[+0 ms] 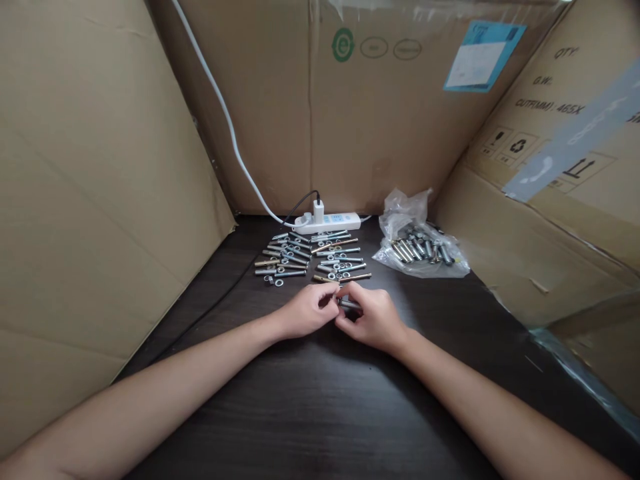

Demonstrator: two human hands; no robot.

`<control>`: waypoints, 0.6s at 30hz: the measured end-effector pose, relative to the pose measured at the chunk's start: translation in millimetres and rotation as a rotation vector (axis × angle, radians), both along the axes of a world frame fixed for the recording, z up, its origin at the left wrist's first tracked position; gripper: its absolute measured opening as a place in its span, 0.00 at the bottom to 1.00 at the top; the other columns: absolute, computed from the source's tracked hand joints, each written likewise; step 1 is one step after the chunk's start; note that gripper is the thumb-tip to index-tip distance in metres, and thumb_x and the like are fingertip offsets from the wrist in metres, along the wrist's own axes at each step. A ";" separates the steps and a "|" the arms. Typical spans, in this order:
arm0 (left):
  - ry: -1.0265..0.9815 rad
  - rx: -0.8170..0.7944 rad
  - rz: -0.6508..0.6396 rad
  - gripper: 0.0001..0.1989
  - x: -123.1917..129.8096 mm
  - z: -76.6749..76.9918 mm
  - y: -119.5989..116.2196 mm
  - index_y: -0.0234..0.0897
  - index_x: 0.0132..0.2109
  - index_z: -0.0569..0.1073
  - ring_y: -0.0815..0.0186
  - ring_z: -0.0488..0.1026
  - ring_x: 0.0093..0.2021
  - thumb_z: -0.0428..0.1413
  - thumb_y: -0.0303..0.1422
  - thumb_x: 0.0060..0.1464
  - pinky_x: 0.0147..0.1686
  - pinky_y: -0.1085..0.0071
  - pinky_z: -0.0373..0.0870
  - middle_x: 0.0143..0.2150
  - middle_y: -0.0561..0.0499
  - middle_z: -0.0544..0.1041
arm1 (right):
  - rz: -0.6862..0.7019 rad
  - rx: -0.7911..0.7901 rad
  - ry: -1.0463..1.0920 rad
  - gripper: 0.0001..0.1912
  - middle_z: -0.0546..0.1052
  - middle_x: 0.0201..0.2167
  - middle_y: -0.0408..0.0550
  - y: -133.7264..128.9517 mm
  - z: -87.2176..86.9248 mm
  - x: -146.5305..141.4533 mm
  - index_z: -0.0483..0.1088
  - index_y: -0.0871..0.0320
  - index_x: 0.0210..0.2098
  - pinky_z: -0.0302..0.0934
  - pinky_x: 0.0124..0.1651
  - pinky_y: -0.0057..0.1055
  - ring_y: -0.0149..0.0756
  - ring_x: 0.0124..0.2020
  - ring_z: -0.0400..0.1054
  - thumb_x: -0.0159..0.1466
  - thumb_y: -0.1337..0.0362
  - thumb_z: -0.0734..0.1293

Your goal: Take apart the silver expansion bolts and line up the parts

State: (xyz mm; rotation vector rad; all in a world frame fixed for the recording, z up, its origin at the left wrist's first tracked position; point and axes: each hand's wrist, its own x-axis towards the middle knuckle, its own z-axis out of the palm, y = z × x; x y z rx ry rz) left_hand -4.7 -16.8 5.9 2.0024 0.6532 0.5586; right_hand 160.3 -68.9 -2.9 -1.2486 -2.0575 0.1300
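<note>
My right hand [374, 319] is closed around a metal anchor bolt [350, 304], its shank lying between the thumb and fingers. At the bolt's left end, the thumb and forefinger of my left hand [311, 311] are pinched together. Whatever small part they grip is hidden by the fingertips. Both hands meet low over the dark table. Just beyond them lie two groups of taken-apart hardware: bolts [291, 273], sleeves [266, 263], washers [279, 283] and nuts [271, 280], set out in rough rows.
A clear plastic bag [405, 203] of anchor bolts lies at the back right. Behind the rows is a white power strip [345, 223] with a plug and cables. A black cable [215, 303] crosses the table's left side. Cardboard boxes [260, 100] wall in the dark table [310, 413].
</note>
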 end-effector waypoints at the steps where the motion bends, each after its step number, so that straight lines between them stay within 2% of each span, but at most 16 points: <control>1: 0.019 0.005 0.024 0.12 0.5 0.0 -0.7 0.32 0.40 0.72 0.66 0.68 0.35 0.47 0.25 0.50 0.39 0.71 0.66 0.36 0.50 0.74 | 0.002 0.000 -0.029 0.09 0.78 0.28 0.43 0.0 0.7 0.1 0.67 0.56 0.36 0.57 0.28 0.24 0.30 0.23 0.69 0.54 0.65 0.65; 4: 0.038 0.009 0.059 0.11 1.6 0.1 -1.4 0.32 0.39 0.72 0.67 0.67 0.34 0.48 0.24 0.47 0.36 0.72 0.65 0.33 0.51 0.73 | 0.003 0.000 -0.100 0.11 0.78 0.30 0.44 -0.1 3.5 0.5 0.68 0.55 0.38 0.57 0.30 0.25 0.31 0.25 0.70 0.54 0.65 0.65; 9: 0.011 -0.003 0.044 0.09 2.0 -0.4 0.4 0.33 0.38 0.71 0.65 0.67 0.37 0.47 0.26 0.51 0.40 0.70 0.65 0.34 0.50 0.73 | -0.020 -0.016 -0.100 0.10 0.79 0.30 0.43 -0.3 5.3 0.4 0.67 0.55 0.37 0.56 0.29 0.25 0.31 0.25 0.70 0.55 0.65 0.64; 14: -0.009 -0.012 0.007 0.09 0.3 0.6 0.5 0.33 0.38 0.68 0.66 0.66 0.38 0.44 0.29 0.55 0.42 0.69 0.64 0.36 0.50 0.71 | -0.035 -0.052 0.008 0.07 0.76 0.25 0.41 0.4 0.5 -0.2 0.66 0.55 0.36 0.56 0.27 0.24 0.29 0.21 0.67 0.56 0.64 0.64; 18: -0.090 -0.023 0.066 0.05 -2.1 2.7 -1.0 0.36 0.39 0.64 0.68 0.62 0.35 0.46 0.30 0.55 0.38 0.72 0.62 0.33 0.54 0.65 | -0.047 -0.085 0.149 0.07 0.72 0.22 0.39 1.8 -1.9 1.7 0.64 0.55 0.35 0.56 0.26 0.23 0.27 0.19 0.63 0.56 0.63 0.64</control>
